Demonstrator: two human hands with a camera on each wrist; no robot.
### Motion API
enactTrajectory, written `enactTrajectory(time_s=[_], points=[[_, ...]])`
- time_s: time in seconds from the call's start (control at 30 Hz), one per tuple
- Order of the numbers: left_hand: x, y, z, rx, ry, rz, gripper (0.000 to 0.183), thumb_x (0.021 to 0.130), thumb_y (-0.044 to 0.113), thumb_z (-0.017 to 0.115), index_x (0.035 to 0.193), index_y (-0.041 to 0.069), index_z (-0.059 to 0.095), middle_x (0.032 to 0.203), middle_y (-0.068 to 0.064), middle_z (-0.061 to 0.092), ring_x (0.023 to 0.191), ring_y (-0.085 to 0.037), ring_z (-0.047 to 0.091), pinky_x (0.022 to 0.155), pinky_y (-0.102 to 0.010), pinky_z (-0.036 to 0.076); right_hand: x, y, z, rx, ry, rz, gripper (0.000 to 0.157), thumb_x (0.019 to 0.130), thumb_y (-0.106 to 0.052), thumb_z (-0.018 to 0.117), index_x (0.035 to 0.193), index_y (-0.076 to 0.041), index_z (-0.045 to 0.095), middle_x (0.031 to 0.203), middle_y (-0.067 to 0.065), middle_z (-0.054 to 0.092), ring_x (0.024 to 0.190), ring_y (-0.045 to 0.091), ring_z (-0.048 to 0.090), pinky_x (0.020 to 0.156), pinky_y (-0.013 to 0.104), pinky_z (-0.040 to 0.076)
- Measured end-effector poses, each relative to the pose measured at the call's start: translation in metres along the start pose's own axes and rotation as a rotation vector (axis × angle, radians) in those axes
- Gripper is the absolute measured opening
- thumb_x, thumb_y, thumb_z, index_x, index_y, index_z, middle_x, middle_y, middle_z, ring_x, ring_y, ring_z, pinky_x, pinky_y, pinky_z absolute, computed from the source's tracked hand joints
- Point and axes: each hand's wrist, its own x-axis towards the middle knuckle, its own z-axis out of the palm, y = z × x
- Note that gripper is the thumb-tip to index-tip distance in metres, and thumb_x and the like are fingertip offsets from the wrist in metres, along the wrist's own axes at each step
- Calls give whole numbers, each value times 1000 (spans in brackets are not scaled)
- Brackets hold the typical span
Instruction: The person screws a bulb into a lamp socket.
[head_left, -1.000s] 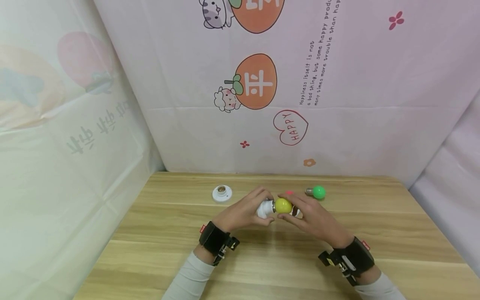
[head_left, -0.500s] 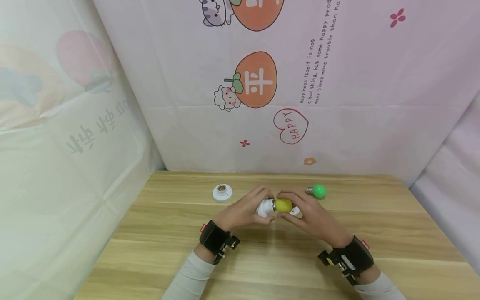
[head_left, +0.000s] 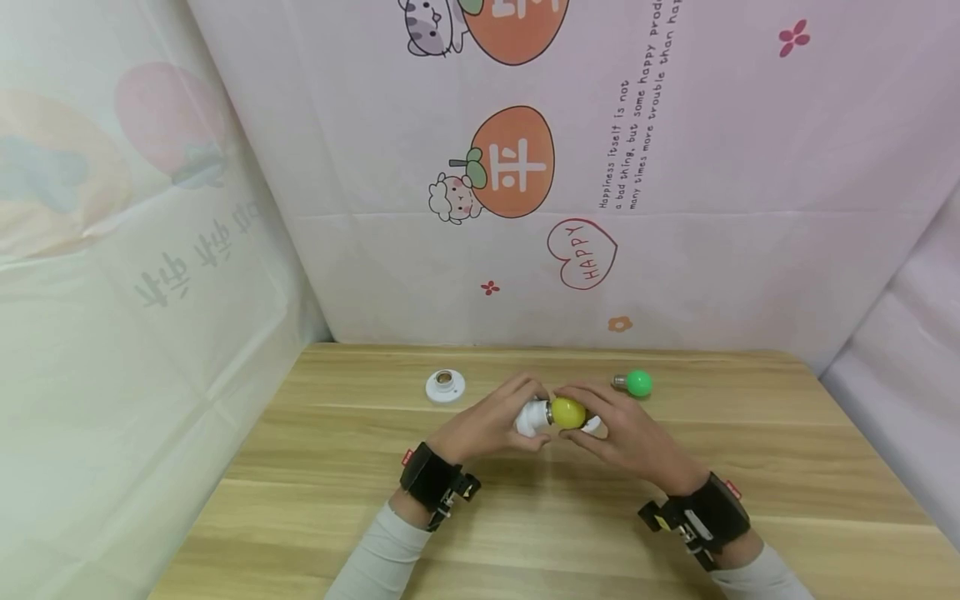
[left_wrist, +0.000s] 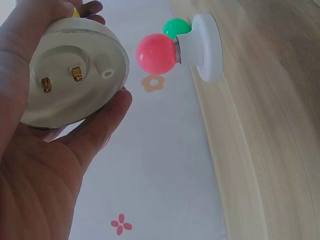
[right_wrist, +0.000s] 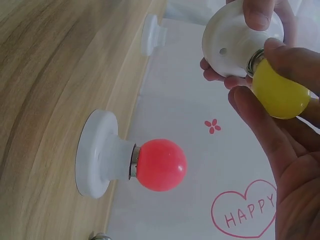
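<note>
My left hand (head_left: 487,425) grips a white lamp holder (right_wrist: 225,35) by its round base, tipped so its socket faces right. In the left wrist view its hollow underside, with two brass terminals, faces the camera. My right hand (head_left: 633,433) holds a yellow light bulb (right_wrist: 280,92) between thumb and fingers. The bulb's metal screw base sits in the mouth of the socket, with some thread showing. Both hands are raised above the table. Behind the right hand stands another white lamp holder (right_wrist: 95,155) with a red bulb (right_wrist: 161,165) fitted in it.
An empty white lamp holder (head_left: 445,386) stands upright on the wooden table (head_left: 360,467), left of the hands. Toward the back right lies a loose green bulb (head_left: 639,383) on its side. A printed cloth (head_left: 405,275) hangs along the table's back edge.
The right fingers have shifted round the yellow bulb, the index finger drawing back from its earlier forward reach. The left hand and lamp holder stay nearly in place.
</note>
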Motion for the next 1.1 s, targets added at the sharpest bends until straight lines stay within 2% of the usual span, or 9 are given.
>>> enactTrajectory(time_s=[0.13, 0.27, 0.4, 0.57, 0.67, 0.77, 1.0, 1.1], points=[[0, 1, 0, -2, 2, 12, 42, 83, 28, 73, 115, 14, 49, 113, 5, 44, 97, -6, 48, 74, -8, 46, 0, -1, -1, -1, 12, -2, 59, 79, -28, 79, 130, -8, 58, 121, 3, 60, 101, 8, 57, 77, 22, 54], [1, 2, 0, 3, 2, 22, 41, 82, 27, 72, 113, 14, 49, 113, 4, 44, 96, -6, 47, 72, -7, 46, 1, -2, -1, 8, 11, 1, 55, 80, -28, 78, 128, -10, 58, 109, -4, 59, 84, 4, 54, 65, 16, 50], [1, 2, 1, 20, 0, 30, 40, 82, 27, 72, 112, 13, 49, 113, 4, 45, 96, -6, 46, 72, -7, 46, 1, -3, -2, 3, 2, 14, 53, 80, -28, 78, 126, -11, 60, 101, -9, 56, 76, 4, 52, 61, 13, 47], [0, 1, 1, 36, 6, 37, 40, 82, 27, 72, 113, 13, 49, 112, 4, 45, 96, -5, 46, 73, -8, 45, 0, -3, -2, -12, -16, 52, 56, 82, -35, 75, 129, -10, 58, 115, -1, 57, 87, 5, 53, 67, 21, 53], [0, 1, 1, 42, 11, 40, 41, 83, 28, 72, 113, 13, 49, 112, 5, 45, 97, -5, 46, 74, -8, 45, 0, -3, -2, -7, -22, 86, 61, 82, -38, 74, 133, -11, 54, 128, 5, 51, 98, 10, 54, 74, 27, 55], [-1, 1, 1, 47, 14, 41, 41, 83, 29, 72, 114, 13, 50, 112, 5, 45, 97, -5, 46, 75, -8, 45, 1, -4, -2, 19, -15, 105, 63, 81, -36, 76, 133, -11, 52, 132, 6, 47, 104, 12, 52, 79, 32, 55], [-2, 1, -1, 25, 5, 16, 41, 83, 29, 71, 115, 15, 49, 112, 7, 44, 97, -4, 46, 74, -9, 46, 5, -7, -3, 64, 19, 21, 47, 79, -27, 78, 120, -12, 59, 125, 1, 52, 106, 9, 51, 82, 29, 52], [-3, 1, -1, 13, 3, 5, 42, 83, 29, 71, 116, 16, 48, 113, 7, 44, 97, -4, 47, 75, -10, 46, 5, -7, -3, 74, 26, -8, 50, 77, -26, 80, 120, -12, 60, 124, 2, 54, 108, 10, 51, 85, 28, 51]])
